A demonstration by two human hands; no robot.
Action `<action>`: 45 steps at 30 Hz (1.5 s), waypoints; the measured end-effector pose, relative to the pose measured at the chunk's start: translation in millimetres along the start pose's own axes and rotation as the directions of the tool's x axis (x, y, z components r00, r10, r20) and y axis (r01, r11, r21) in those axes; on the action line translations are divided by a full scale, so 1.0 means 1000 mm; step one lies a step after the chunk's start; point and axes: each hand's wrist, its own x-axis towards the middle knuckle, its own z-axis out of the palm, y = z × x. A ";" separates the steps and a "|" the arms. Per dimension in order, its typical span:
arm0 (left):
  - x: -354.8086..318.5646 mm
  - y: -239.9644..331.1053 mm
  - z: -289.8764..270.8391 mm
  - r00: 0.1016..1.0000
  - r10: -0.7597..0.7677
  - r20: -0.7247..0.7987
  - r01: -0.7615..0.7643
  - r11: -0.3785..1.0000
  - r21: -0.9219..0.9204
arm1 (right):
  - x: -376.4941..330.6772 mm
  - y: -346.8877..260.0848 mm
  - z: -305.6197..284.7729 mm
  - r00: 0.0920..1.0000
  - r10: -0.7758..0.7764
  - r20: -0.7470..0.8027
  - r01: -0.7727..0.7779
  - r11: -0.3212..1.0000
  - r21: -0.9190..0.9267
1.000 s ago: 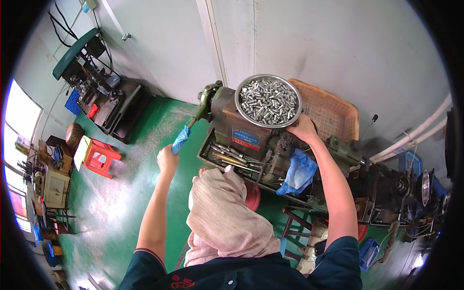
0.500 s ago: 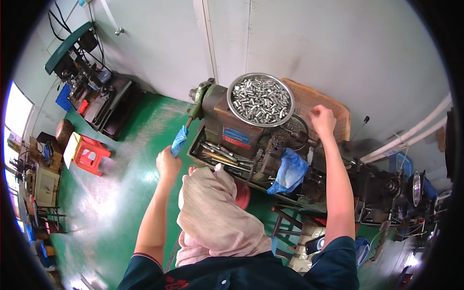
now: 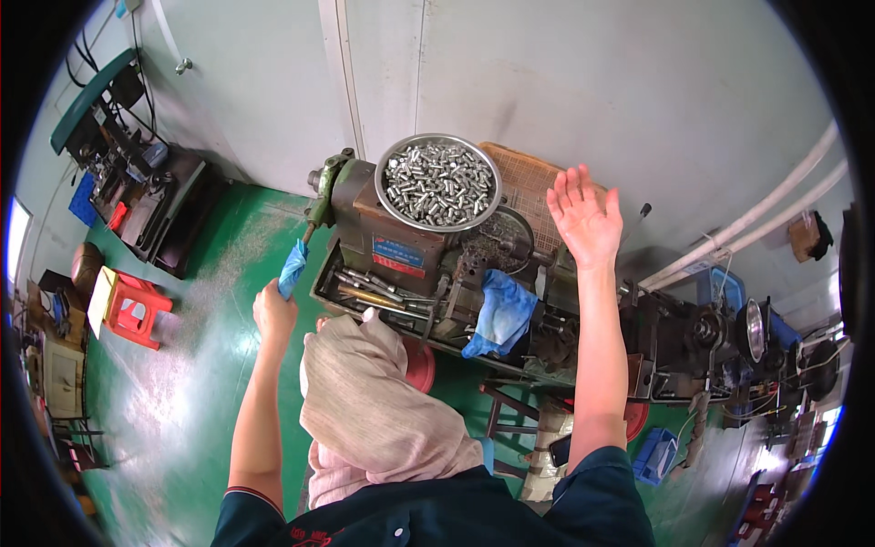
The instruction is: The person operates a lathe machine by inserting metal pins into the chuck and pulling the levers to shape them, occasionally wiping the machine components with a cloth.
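Note:
My left hand (image 3: 275,312) is closed around the lower end of a lever handle wrapped in blue cloth (image 3: 293,270). The lever runs up to a green pivot arm (image 3: 330,187) on the left end of a small lathe-like machine (image 3: 360,223). My right hand (image 3: 588,219) is raised with spread fingers and the palm showing, holding nothing. It appears over the right part of the machine, in front of a brown woven tray (image 3: 521,178). On top of the machine stands a round metal bowl (image 3: 499,196) full of small silvery metal pieces (image 3: 439,185).
A blue rag (image 3: 501,312) hangs on the machine's front, right of a tray of metal rods (image 3: 369,290). Beige cloth (image 3: 374,410) covers my lap. A red stool (image 3: 137,310) and another machine (image 3: 146,191) stand left; white pipes (image 3: 743,232) run along the right wall.
The view has swung right, shifting the scene left. My right hand has opened from loosely curled fingers to spread ones. My left hand keeps its grip on the wrapped handle.

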 end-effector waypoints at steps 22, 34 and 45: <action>0.001 -0.010 0.005 1.000 -0.018 -0.007 0.018 1.000 0.011 | 0.060 0.077 0.033 0.940 0.096 0.328 0.296 -0.708 -0.641; 0.002 -0.011 0.005 1.000 -0.027 0.003 0.028 1.000 -0.015 | 0.060 0.069 0.048 0.970 -0.033 0.241 0.180 -0.570 -0.802; 0.001 -0.005 0.004 0.999 -0.034 -0.006 0.034 0.998 -0.048 | 0.037 0.041 -0.056 0.963 -0.131 -0.234 -0.268 -0.489 -0.830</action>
